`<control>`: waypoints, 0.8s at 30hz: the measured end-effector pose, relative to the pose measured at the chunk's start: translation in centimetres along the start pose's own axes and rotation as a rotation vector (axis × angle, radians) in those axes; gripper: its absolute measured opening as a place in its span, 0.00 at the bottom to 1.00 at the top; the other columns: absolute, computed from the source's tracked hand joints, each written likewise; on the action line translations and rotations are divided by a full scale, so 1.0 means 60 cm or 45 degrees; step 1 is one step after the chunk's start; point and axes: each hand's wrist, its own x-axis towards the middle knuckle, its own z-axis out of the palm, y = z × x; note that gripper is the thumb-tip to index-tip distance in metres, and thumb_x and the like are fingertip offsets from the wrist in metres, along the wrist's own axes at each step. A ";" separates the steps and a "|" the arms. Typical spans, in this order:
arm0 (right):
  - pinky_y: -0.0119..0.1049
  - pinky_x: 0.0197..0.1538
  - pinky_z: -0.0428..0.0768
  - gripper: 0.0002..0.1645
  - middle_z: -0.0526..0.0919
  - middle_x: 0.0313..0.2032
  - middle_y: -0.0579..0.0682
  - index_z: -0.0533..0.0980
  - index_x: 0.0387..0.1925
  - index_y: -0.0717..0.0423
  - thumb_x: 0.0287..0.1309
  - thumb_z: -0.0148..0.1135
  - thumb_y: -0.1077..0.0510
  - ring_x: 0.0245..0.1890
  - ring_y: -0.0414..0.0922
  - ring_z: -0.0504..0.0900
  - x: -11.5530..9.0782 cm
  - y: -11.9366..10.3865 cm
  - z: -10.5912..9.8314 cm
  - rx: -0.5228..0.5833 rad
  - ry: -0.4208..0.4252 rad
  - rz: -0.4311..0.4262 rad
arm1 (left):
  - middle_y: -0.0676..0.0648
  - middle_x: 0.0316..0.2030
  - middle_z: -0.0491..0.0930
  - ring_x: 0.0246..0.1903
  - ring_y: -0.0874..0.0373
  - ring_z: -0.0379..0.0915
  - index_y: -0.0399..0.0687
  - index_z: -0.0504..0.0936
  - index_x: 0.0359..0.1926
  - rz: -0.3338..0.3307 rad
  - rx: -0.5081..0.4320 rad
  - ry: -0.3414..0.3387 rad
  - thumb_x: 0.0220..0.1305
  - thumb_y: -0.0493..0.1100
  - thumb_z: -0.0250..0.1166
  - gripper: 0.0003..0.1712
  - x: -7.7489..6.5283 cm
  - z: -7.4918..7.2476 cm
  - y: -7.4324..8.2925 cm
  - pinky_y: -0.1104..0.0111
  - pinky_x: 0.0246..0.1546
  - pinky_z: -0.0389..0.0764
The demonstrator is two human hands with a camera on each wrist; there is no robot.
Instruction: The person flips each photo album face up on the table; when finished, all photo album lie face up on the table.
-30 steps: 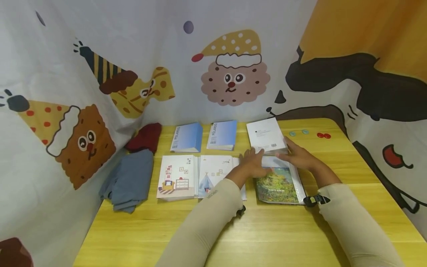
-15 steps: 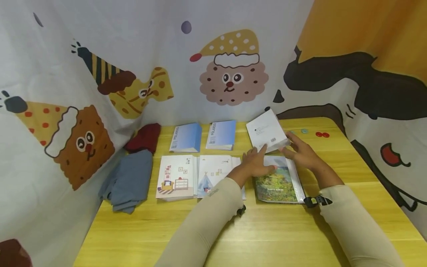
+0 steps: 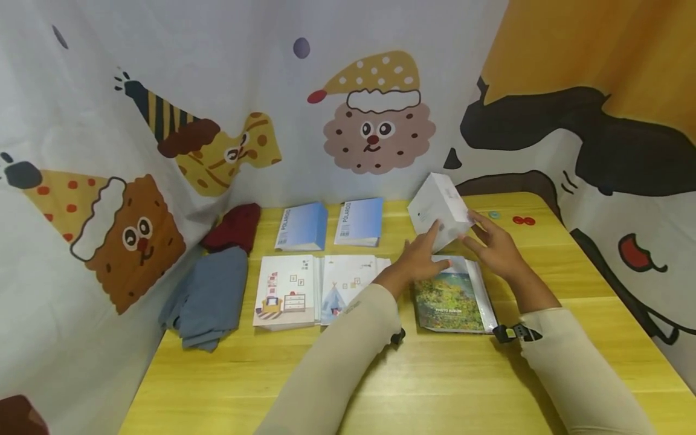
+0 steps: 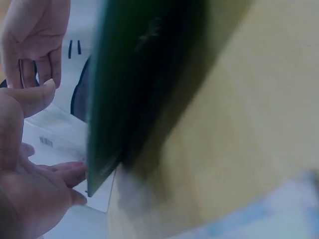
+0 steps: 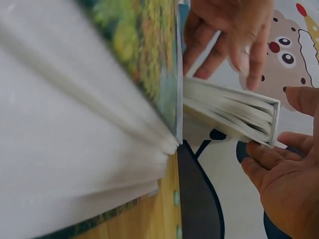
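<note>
A white photo album [image 3: 428,205] is tipped up on edge at the back right, its spine turned upward. My right hand [image 3: 500,249] holds its right side, fingers at the spine and thumb near the lower corner. The right wrist view shows the album's page edges [image 5: 229,107] close to the right fingertips [image 5: 256,152]. My left hand [image 3: 417,263] touches the album's cover with extended fingers, thumb apart. Just below both hands lies a photo album with a landscape cover [image 3: 451,302]; its dark green side [image 4: 124,89] fills much of the left wrist view.
Two blue albums [image 3: 301,226] lie at the back, with two illustrated albums [image 3: 283,290] in front of them. A folded grey-blue cloth [image 3: 212,296] and a dark red cloth [image 3: 236,226] are at left. Red buttons [image 3: 524,220] and a pale blue button [image 3: 493,214] lie at the back right.
The white album has turned from lying nearly flat to standing tilted, spine upward. My right hand has raised its right side; my left fingers have stayed near its lower edge.
</note>
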 end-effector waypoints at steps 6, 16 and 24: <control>0.69 0.71 0.71 0.42 0.60 0.84 0.66 0.58 0.86 0.56 0.80 0.63 0.58 0.81 0.73 0.63 0.003 -0.012 0.007 0.074 0.079 -0.076 | 0.49 0.90 0.46 0.83 0.44 0.62 0.68 0.29 0.89 0.095 -0.312 0.046 0.79 0.50 0.68 0.62 0.007 -0.015 0.007 0.51 0.81 0.70; 0.11 0.59 0.73 0.35 0.68 0.80 0.68 0.64 0.82 0.63 0.79 0.60 0.67 0.74 0.74 0.73 0.003 -0.015 0.024 0.159 0.135 -0.193 | 0.47 0.90 0.45 0.77 0.39 0.70 0.62 0.36 0.91 0.150 -0.479 0.145 0.79 0.36 0.66 0.58 0.018 -0.035 0.013 0.58 0.70 0.83; 0.24 0.65 0.81 0.33 0.74 0.78 0.63 0.64 0.83 0.57 0.84 0.56 0.59 0.74 0.68 0.77 0.007 -0.019 0.033 0.101 0.071 -0.220 | 0.44 0.87 0.55 0.84 0.48 0.58 0.59 0.50 0.90 0.110 -0.371 0.210 0.82 0.48 0.63 0.46 0.024 -0.052 0.012 0.52 0.81 0.69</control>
